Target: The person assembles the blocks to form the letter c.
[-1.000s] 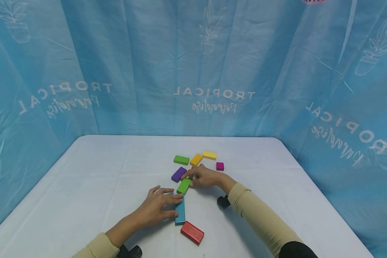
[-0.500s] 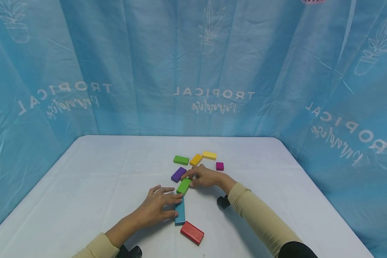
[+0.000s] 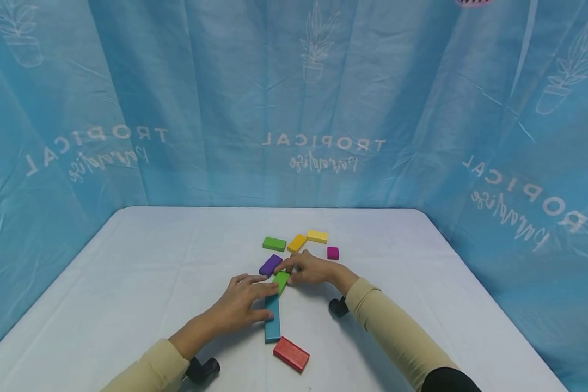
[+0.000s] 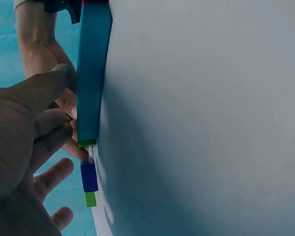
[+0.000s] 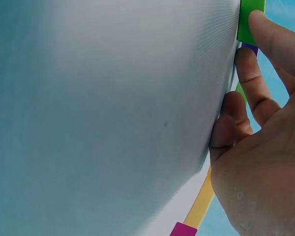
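In the head view my left hand [image 3: 237, 305] reaches over a long blue block [image 3: 272, 329], fingers spread. Its thumb lies at the blue block's edge, and a fingertip is over the near end of a green block [image 3: 282, 279]. My right hand [image 3: 311, 269] holds that green block between the thumb at its right side and the index finger at its far end. In the right wrist view, the thumb touches the green block [image 5: 247, 27]. A purple block [image 3: 270, 264] lies just beyond the index fingertip. The left wrist view shows the blue block [image 4: 93, 73] beside the left thumb.
A red block [image 3: 291, 354] lies at the near end of the blue one. Farther back are another green block [image 3: 274, 244], an orange block [image 3: 296, 243], a yellow block [image 3: 317, 236] and a small magenta block [image 3: 332, 253]. All lie on a white-covered table [image 3: 176, 256].
My left hand has shifted forward along the blue block, its fingers moving onto the near green block. The right hand and the blocks stay about where they were.
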`<state>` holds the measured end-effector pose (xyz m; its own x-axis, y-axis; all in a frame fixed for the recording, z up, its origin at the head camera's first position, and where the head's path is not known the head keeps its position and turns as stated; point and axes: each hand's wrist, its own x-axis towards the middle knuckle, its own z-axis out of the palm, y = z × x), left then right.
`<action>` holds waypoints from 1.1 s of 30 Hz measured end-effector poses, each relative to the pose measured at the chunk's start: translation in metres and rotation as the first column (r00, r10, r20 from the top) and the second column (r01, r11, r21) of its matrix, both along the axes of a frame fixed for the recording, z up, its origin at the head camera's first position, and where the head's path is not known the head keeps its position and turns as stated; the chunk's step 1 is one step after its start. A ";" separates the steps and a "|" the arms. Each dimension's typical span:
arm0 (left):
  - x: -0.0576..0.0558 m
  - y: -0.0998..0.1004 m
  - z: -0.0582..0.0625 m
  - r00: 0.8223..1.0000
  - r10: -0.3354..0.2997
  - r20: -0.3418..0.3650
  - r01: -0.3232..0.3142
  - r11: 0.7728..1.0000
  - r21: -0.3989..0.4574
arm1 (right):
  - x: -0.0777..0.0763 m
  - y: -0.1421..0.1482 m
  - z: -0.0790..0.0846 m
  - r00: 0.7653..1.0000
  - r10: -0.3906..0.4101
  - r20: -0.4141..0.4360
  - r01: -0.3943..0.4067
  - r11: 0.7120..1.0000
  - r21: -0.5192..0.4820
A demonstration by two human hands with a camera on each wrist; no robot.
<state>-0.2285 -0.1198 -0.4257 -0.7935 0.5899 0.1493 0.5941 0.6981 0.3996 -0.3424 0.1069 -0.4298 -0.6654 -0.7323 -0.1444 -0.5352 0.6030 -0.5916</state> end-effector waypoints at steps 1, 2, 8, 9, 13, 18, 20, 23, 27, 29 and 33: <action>-0.002 0.000 0.000 1.000 -0.005 -0.003 0.005 1.000 -0.006 | 0.000 0.000 0.000 1.000 0.000 0.003 0.000 1.000 -0.002; -0.003 0.000 -0.001 1.000 -0.010 -0.005 0.010 1.000 -0.007 | 0.000 0.000 0.000 1.000 -0.001 0.003 0.001 1.000 0.001; -0.008 0.002 -0.002 1.000 -0.021 -0.007 0.021 1.000 -0.023 | -0.001 -0.001 -0.002 1.000 -0.002 0.004 0.002 1.000 0.005; -0.008 0.002 -0.002 1.000 -0.021 -0.005 0.021 0.999 -0.024 | -0.001 -0.001 -0.001 1.000 -0.001 0.002 0.001 1.000 0.003; -0.009 0.003 -0.002 1.000 -0.021 0.007 0.021 1.000 -0.020 | -0.001 -0.001 -0.001 1.000 0.000 -0.001 0.000 1.000 -0.001; -0.010 0.003 -0.003 0.999 -0.017 0.028 0.017 1.000 -0.010 | 0.001 0.000 0.000 1.000 -0.013 0.011 0.013 1.000 0.005; -0.011 0.003 -0.004 0.999 -0.016 0.030 0.016 1.000 -0.004 | 0.002 0.000 0.001 1.000 -0.014 0.012 0.014 1.000 0.009; -0.010 0.002 -0.004 0.999 -0.015 0.034 0.015 1.000 0.003 | 0.002 0.000 0.002 1.000 -0.013 0.016 0.012 1.000 0.008; -0.010 0.002 -0.004 0.999 -0.013 0.036 0.013 1.000 0.001 | 0.002 0.000 0.003 0.999 -0.019 0.036 0.019 1.000 -0.007; -0.010 0.002 -0.004 0.999 -0.014 0.034 0.014 1.000 -0.003 | 0.002 0.001 0.003 0.998 -0.017 0.052 0.018 1.000 -0.023; -0.011 0.002 -0.004 1.000 -0.016 0.027 0.017 1.000 -0.010 | 0.000 0.002 0.007 0.998 -0.013 0.058 0.017 0.998 -0.067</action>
